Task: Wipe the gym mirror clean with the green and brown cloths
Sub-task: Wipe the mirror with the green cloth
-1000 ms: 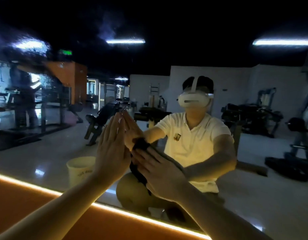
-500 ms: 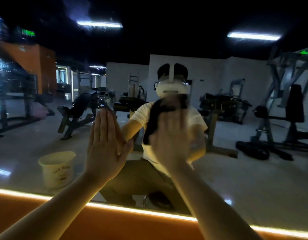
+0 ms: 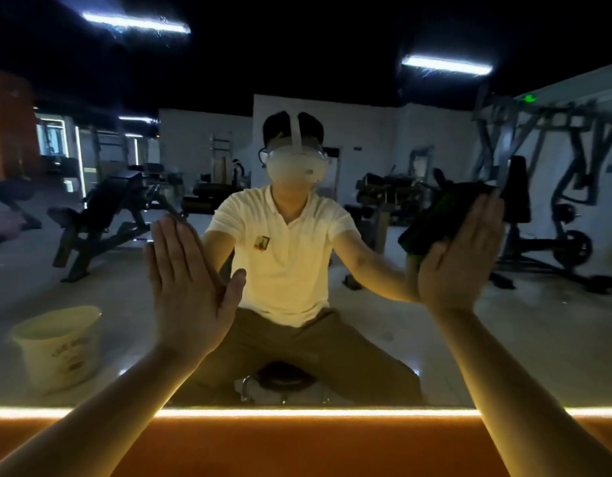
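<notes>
While the left hand (image 3: 191,290) lies flat against the mirror (image 3: 383,339), fingers straight and together with the thumb spread to the right, it holds nothing. Right hand (image 3: 459,259): palm forward, fingers straight, pressing the green cloth (image 3: 432,218) onto the glass, not curled round it. The cloth sits bunched between palm and mirror at the right side of the glass. It sticks out to the left of and above the fingers, and looks dark with a green tinge in the dim light. The hands are well apart, at about the same height.

Reflection: a person (image 3: 291,270) sits low facing the glass, wearing a white headset (image 3: 296,168). A pale bucket (image 3: 57,346) stands on the floor at lower left. A bench (image 3: 101,208) is behind on the left, a weight machine (image 3: 545,201) on the right. Two tube lights (image 3: 136,22) show at the top. A lit strip (image 3: 297,412) runs along the mirror's lower edge, with an orange ledge (image 3: 297,445) below it.
</notes>
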